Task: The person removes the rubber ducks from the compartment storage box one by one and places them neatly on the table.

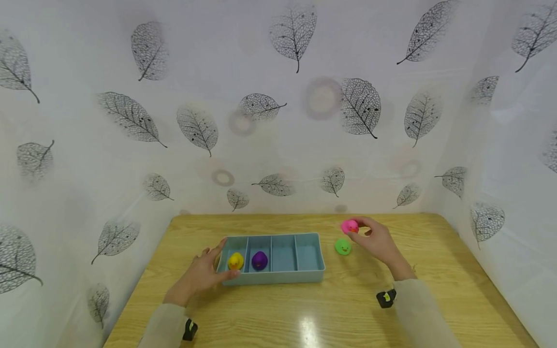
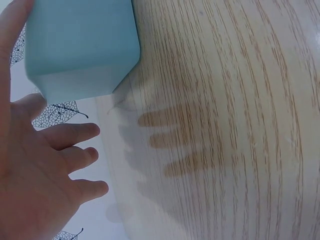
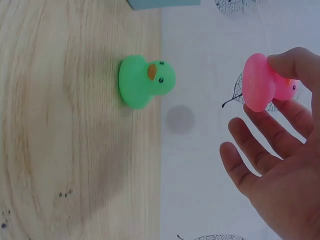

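A light blue compartment box (image 1: 278, 277) lies lengthwise on the table. My left hand (image 1: 201, 274) holds its left end, thumb along the near wall and index finger at the far corner; the other fingers hang loose beside it in the left wrist view. A yellow rubber duck (image 1: 235, 261) sits in the leftmost compartment, a purple rubber duck (image 1: 259, 260) in the one to its right. Off the box's right end, my right hand (image 1: 379, 242) pinches a pink rubber duck (image 3: 258, 82) in the air. Below it a green rubber duck (image 3: 134, 82) stands upright on the table.
The wooden table (image 1: 261, 314) ends at a white leaf-patterned sheet (image 1: 278, 145) at the back and both sides. Two compartments at the box's right end hold no duck. Small black devices (image 1: 386, 298) are worn at both wrists.
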Motion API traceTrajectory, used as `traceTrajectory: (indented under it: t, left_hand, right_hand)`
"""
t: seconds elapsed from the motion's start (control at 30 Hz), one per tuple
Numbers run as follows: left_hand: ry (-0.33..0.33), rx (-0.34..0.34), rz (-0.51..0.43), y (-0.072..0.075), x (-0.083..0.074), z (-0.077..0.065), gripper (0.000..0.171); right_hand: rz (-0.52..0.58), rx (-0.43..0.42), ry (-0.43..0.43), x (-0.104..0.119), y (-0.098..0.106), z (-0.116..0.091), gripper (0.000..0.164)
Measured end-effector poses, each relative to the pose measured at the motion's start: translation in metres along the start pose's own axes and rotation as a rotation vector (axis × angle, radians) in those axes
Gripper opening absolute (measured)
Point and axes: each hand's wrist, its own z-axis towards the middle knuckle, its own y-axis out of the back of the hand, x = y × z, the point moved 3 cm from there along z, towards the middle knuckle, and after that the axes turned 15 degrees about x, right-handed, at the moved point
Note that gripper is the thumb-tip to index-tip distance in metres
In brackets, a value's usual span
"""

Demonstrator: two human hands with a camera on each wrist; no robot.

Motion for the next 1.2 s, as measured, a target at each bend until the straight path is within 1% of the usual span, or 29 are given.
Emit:
traceTrajectory:
  t: [0.27, 0.63, 0.9, 1.0, 1.2]
  left_hand:
    - [0.007, 0.005, 0.019, 0.001, -0.002, 0.0, 0.112]
    - [0.012, 0.012, 0.017, 0.002, -0.006, -0.003, 0.112]
    - [0.011, 0.017, 0.009, 0.002, -0.009, -0.006, 0.112]
    - [0.014, 0.021, 0.003, 0.001, -0.008, -0.006, 0.112]
    - [0.0, 0.006, 0.008, 0.001, -0.007, -0.003, 0.113]
  right_hand:
    - [0.008, -0.001, -0.012, -0.008, 0.007, -0.006, 0.044]
    - [-0.022, 0.003, -0.021, -0.026, 0.006, -0.011, 0.04]
    - [-0.009, 0.054, -0.097, -0.051, -0.001, -0.012, 0.042]
    - [0.005, 0.076, -0.115, -0.055, -0.002, -0.015, 0.044]
    - [0.023, 0.104, -0.133, -0.06, -0.006, -0.016, 0.045]
